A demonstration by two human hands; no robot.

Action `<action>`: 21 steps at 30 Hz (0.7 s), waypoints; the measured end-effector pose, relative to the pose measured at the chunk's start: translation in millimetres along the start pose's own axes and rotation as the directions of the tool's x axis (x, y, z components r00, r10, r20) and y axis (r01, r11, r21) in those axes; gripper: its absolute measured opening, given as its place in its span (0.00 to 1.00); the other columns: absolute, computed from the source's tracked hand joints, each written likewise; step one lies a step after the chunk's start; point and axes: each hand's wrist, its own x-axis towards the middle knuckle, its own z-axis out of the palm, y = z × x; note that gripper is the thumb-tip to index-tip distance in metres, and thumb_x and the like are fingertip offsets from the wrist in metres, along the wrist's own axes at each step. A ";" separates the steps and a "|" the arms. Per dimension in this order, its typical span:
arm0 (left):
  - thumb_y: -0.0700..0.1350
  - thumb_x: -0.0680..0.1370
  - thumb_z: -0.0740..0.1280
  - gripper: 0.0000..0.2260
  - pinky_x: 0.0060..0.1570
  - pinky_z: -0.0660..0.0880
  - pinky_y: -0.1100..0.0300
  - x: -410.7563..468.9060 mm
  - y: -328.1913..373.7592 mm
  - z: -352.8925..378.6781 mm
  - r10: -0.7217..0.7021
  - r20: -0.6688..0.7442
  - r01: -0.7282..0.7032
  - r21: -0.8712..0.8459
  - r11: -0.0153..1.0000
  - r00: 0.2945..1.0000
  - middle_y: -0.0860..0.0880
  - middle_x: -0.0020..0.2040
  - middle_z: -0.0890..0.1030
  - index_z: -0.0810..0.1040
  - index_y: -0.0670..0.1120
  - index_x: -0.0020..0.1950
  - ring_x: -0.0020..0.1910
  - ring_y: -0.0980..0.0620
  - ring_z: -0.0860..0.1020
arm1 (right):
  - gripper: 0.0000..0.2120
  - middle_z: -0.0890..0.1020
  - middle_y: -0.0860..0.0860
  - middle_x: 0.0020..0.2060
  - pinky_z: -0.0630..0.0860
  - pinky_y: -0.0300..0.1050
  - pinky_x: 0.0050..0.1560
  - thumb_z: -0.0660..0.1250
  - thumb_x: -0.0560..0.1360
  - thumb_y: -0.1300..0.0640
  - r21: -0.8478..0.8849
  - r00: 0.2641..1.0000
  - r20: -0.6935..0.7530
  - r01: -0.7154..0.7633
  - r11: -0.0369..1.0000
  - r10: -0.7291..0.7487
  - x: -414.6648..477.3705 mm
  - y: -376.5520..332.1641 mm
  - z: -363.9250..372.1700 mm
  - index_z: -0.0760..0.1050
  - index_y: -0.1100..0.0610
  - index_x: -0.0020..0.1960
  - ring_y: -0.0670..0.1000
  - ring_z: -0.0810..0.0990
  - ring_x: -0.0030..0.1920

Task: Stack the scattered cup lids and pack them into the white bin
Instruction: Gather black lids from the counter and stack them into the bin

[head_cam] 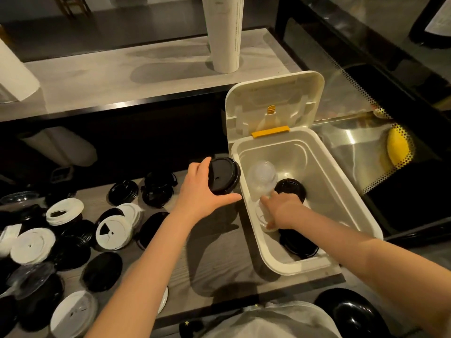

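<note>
My left hand (199, 191) grips a stack of black cup lids (223, 175) just left of the white bin (341, 191), near its rim. My right hand (280, 211) reaches down inside the bin and holds a stack of white lids (262, 219) against the floor. Also inside the bin are a stack of clear dome lids (261, 176) lying on its side, a black lid stack (291, 189) at the far end and another black stack (299, 243) at the near end. Several black and white lids (73, 232) lie scattered on the counter to the left.
The bin's hinged cover (273, 103) stands open behind it, with a yellow latch. A tall white sleeve of cups (223, 32) stands on the raised shelf behind. A steel surface with a yellow object (397, 150) lies to the right. A black bowl (351, 311) sits at the bottom right.
</note>
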 end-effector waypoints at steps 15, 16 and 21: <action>0.61 0.65 0.74 0.46 0.66 0.61 0.53 -10.4 27.2 2.6 0.236 -0.138 -0.182 0.321 0.929 0.962 0.51 0.71 0.61 0.54 0.48 0.75 0.68 0.49 0.58 | 0.15 0.80 0.51 0.50 0.74 0.46 0.48 0.61 0.77 0.44 0.680 0.901 -0.425 0.254 0.688 0.086 -39.1 34.0 -53.5 0.77 0.52 0.57 0.51 0.78 0.47; 0.61 0.65 0.74 0.46 0.65 0.61 0.53 -9.7 33.3 4.5 0.276 -0.135 -0.214 0.351 0.912 0.952 0.51 0.70 0.61 0.55 0.48 0.75 0.67 0.49 0.59 | 0.13 0.80 0.51 0.46 0.75 0.45 0.46 0.63 0.77 0.47 0.775 0.877 -0.466 0.342 0.532 0.115 -45.3 37.9 -63.2 0.77 0.52 0.55 0.50 0.78 0.43; 0.60 0.65 0.74 0.43 0.59 0.63 0.55 -3.5 62.3 15.0 0.385 -0.140 -0.300 0.411 0.861 0.912 0.50 0.68 0.64 0.58 0.47 0.73 0.63 0.49 0.62 | 0.14 0.79 0.50 0.36 0.76 0.41 0.35 0.72 0.71 0.55 0.863 0.897 -0.434 0.386 0.326 0.087 -61.9 56.6 -95.0 0.77 0.55 0.56 0.51 0.79 0.33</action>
